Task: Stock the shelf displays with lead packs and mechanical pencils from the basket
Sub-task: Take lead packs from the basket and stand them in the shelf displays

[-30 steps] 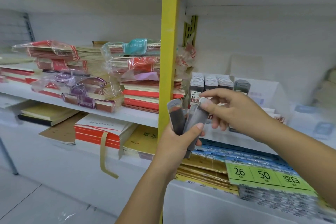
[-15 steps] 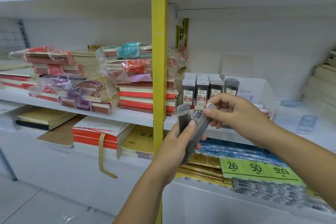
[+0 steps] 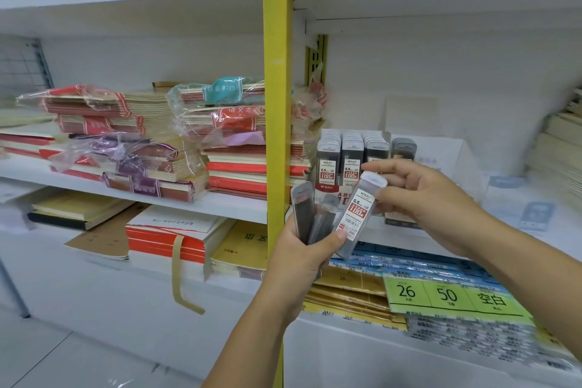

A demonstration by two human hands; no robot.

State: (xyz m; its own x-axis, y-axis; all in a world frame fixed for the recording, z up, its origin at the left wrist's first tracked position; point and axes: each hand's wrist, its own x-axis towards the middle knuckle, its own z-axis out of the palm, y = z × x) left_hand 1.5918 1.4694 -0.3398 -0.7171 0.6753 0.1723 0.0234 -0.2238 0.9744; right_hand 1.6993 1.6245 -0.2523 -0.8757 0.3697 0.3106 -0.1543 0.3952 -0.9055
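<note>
Centre of frame: left hand fingers clamped round the lower ends of slim grey plastic lead packs; right hand fingers pinch the cap end of the white-labelled pack; judged light, rigid, slick; grip by the narrow edges.

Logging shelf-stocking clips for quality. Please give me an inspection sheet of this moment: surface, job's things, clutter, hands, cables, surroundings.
Surface: white shelf; display lead packs stand upright in rows on it.
Job's things: held lead packs fanned in the left hand; labelled lead pack tilted; basket and pencils not in view.
Clutter: wrapped notebook stacks; green price sheets lower down.
Hands: left hand grips the held lead packs; right hand pinches the labelled lead pack's top.
Cables: nothing seen.
Surroundings: yellow upright; pale floor.
</note>
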